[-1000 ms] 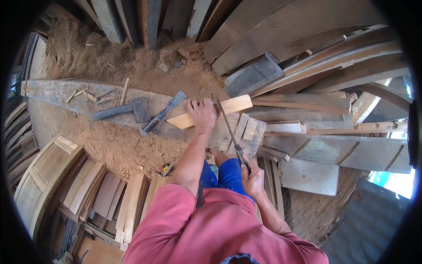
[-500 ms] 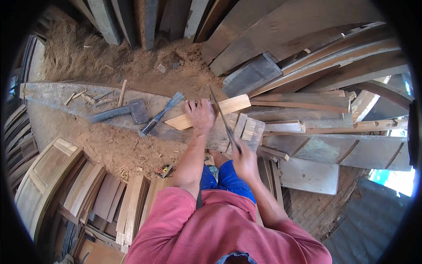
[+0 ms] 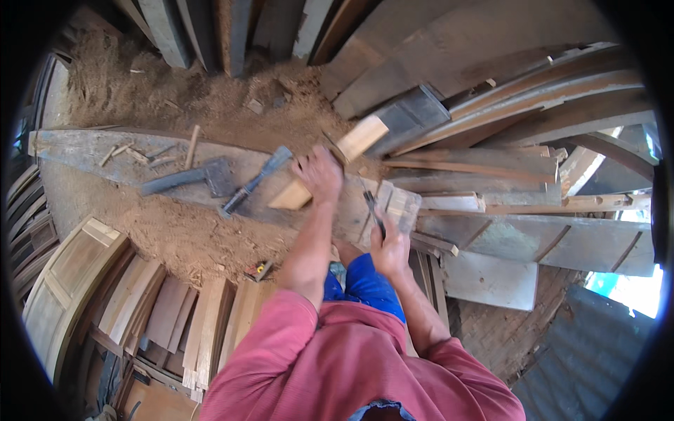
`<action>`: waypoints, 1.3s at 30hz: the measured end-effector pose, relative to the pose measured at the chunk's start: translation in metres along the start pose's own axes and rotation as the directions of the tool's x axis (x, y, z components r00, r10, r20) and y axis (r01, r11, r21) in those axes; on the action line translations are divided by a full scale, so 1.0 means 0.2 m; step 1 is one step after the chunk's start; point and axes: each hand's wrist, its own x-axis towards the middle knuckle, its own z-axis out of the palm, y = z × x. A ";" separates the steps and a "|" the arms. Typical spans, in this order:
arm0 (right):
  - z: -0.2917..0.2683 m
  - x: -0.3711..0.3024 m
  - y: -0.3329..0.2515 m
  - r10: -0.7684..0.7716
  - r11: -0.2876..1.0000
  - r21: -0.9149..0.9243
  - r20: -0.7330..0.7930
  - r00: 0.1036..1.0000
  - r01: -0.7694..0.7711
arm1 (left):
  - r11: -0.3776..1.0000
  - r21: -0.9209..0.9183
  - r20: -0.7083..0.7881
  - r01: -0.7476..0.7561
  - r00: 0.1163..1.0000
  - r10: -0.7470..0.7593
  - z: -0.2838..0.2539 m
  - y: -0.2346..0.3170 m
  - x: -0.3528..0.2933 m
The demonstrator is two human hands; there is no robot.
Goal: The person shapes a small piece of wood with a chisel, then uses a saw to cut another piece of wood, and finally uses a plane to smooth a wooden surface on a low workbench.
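My left hand [image 3: 319, 175] presses on a pale wood piece [image 3: 363, 138], its fingers curled over the far edge. The piece slants up to the right across a worn plank bench [image 3: 260, 158], and the hand covers its middle. My right hand [image 3: 390, 249] is closed round the dark handle of a slim handsaw [image 3: 372, 203]. Seen nearly edge-on, the saw's blade points away from me toward the wood; part of it is blurred. Left of my left hand lie a chisel [image 3: 256, 182] with a dark handle and a mallet [image 3: 219, 177] with a blocky head.
Small wood blocks [image 3: 401, 203] rest on the bench by my right hand. Sawdust [image 3: 189, 238] covers the ground. Boards [image 3: 484, 165] are stacked at the right, more planks [image 3: 210, 330] stand at lower left, and a dark panel [image 3: 414, 116] leans beyond the bench.
The wood piece has turned, its right end swinging away from me. My left hand still bears on it. The saw has shifted slightly, held in my right hand.
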 end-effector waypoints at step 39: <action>-0.02 -0.12 0.01 0.069 0.980 0.178 0.097 0.993 -0.085 | 0.959 0.080 -0.034 -0.272 0.961 0.275 -0.02 -0.09 -0.01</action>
